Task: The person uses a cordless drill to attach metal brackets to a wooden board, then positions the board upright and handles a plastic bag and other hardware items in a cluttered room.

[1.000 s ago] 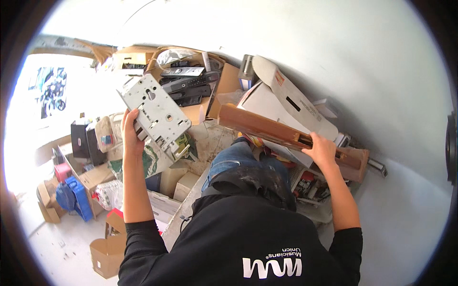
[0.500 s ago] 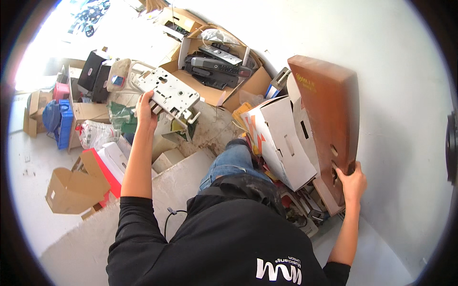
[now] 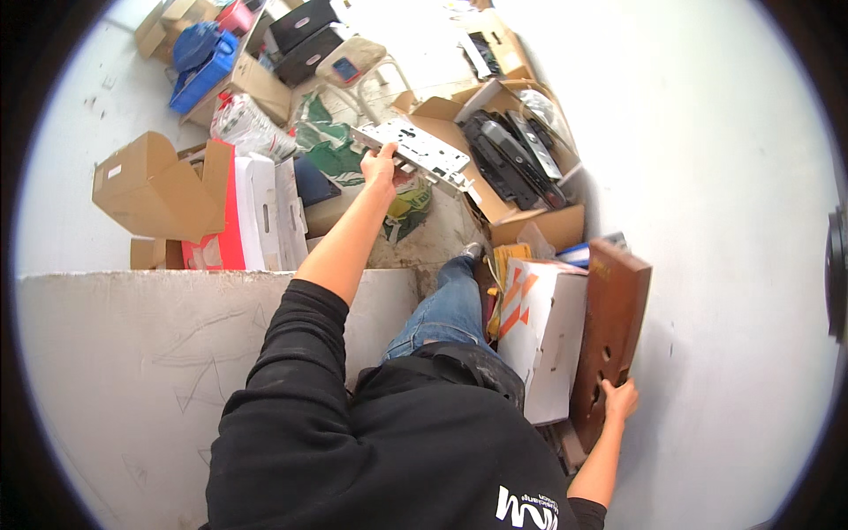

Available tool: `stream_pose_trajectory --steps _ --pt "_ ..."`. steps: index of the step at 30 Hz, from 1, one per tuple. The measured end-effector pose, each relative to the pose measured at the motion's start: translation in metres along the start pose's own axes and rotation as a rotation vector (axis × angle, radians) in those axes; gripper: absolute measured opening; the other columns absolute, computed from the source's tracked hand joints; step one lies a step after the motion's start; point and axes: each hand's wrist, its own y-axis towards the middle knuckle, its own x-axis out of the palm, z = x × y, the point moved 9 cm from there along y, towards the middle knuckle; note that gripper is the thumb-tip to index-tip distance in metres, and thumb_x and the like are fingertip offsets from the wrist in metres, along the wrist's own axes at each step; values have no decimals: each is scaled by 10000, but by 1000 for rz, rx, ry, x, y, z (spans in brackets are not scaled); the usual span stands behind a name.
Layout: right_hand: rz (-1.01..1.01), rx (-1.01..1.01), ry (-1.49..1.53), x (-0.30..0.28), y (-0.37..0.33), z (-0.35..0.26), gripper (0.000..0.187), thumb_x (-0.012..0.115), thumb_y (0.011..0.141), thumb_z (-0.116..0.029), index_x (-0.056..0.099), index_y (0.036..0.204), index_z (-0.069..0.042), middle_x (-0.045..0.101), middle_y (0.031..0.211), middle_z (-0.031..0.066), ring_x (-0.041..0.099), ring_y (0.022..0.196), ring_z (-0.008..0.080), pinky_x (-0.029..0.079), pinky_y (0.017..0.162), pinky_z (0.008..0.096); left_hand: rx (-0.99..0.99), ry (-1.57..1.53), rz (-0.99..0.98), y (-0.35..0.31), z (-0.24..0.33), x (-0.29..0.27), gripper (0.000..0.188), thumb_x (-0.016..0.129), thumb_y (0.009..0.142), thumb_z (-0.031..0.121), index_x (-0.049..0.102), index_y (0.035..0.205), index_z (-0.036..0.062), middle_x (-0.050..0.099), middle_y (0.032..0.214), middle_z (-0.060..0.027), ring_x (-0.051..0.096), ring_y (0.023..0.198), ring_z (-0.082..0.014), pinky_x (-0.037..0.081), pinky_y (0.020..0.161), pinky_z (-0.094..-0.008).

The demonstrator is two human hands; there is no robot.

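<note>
My left hand [image 3: 380, 166] is closed on the edge of a metal mortise lock body [image 3: 422, 148], a flat silvery case with cut-out holes. It is held out in front of me, above the floor. On the right, my right hand [image 3: 621, 399] grips a brown wooden board [image 3: 611, 305] by its edge, at the lock cut-outs near its lower end. The board stands tilted between the wall and a white cardboard box [image 3: 549, 340]. Some of my right fingers are hidden in the cut-out.
An open carton [image 3: 539, 228] with black door lock units [image 3: 508, 155] lies ahead. To the left are a brown box [image 3: 159, 187], a red and white box [image 3: 252, 216], a blue crate [image 3: 208, 75] and a small stool [image 3: 353, 60]. A low wall [image 3: 177, 353] runs at my left.
My view has turned left. The lock body is now farther ahead, with my left arm stretched out. The wooden board has gone lower beside the white box, still in my right hand.
</note>
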Motion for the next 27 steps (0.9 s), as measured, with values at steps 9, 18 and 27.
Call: stream_pose_trajectory --steps 9,18,27 --pt "-206 259 -6 11 32 26 516 722 687 -246 537 1123 -43 611 1020 165 557 988 335 440 815 437 446 -216 508 116 116 -108 282 590 794 149 484 1021 20 575 952 -104 619 743 -253 551 515 -383" --pt "-169 157 161 -34 63 -55 209 623 777 -178 536 823 6 600 717 134 586 548 221 448 547 354 439 874 925 171 195 -217 398 639 674 350 559 928 54 645 896 -127 607 851 -331 451 767 -425" --pt "-361 -443 717 -119 70 -419 104 534 849 -90 544 866 12 531 711 19 485 600 69 387 530 208 -166 789 731 285 69 -231 485 667 661 348 548 979 1 611 984 -198 593 934 -326 463 807 -407"
